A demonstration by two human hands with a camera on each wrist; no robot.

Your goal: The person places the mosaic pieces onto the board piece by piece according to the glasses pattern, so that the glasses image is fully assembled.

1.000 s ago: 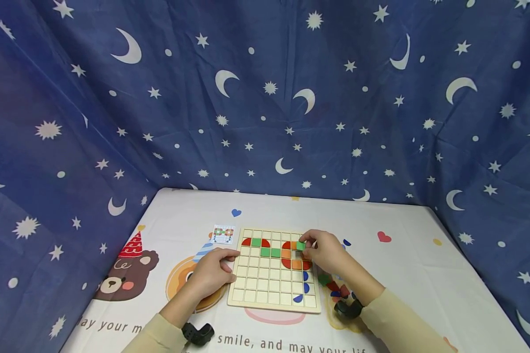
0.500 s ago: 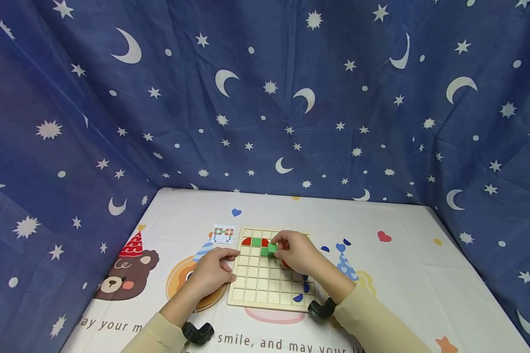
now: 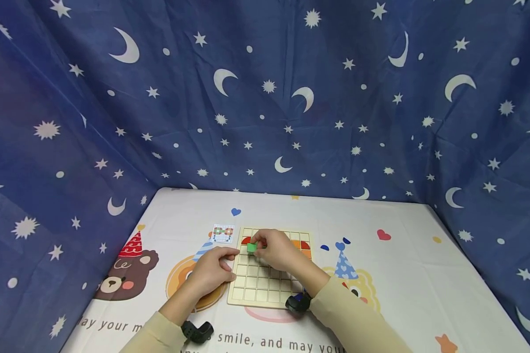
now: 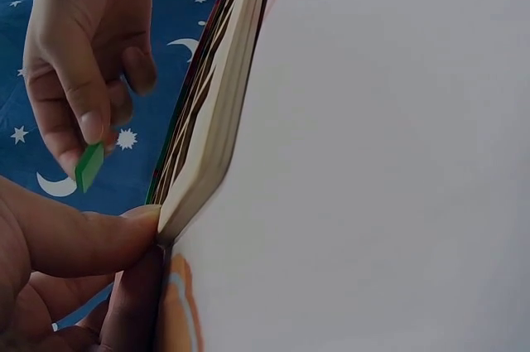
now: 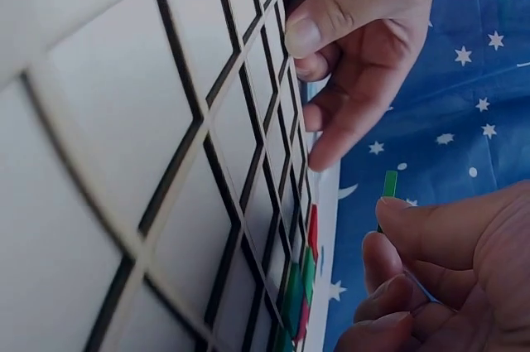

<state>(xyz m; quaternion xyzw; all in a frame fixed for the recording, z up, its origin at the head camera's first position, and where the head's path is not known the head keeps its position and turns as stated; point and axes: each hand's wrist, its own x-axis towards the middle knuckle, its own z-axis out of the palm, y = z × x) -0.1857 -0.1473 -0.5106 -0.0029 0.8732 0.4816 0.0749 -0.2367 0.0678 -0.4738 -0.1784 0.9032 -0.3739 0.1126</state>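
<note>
My right hand (image 3: 276,250) pinches a green square tile (image 3: 251,248) between thumb and fingertips, above the upper left cells of a pale wooden grid board (image 3: 251,295). In the right wrist view, the green tile (image 5: 391,182) stands on edge in the fingertips, apart from the board. My left hand (image 3: 209,272) touches the board's left edge with thumb and forefinger spread apart. A red piece (image 3: 246,240) shows at the board's upper left, and red and orange pieces (image 3: 306,246) at its upper right. My right hand and forearm hide the pieces between and those lower right.
A small printed pattern card (image 3: 223,234) lies beyond the board's upper left corner. Two blue pieces (image 3: 324,247) lie right of the board. My right forearm covers the table at the board's lower right. A starry blue curtain (image 3: 265,122) stands behind the table.
My right hand has carried the green tile leftward across the board, from its upper right to its upper left. My left hand has stayed at the left edge.
</note>
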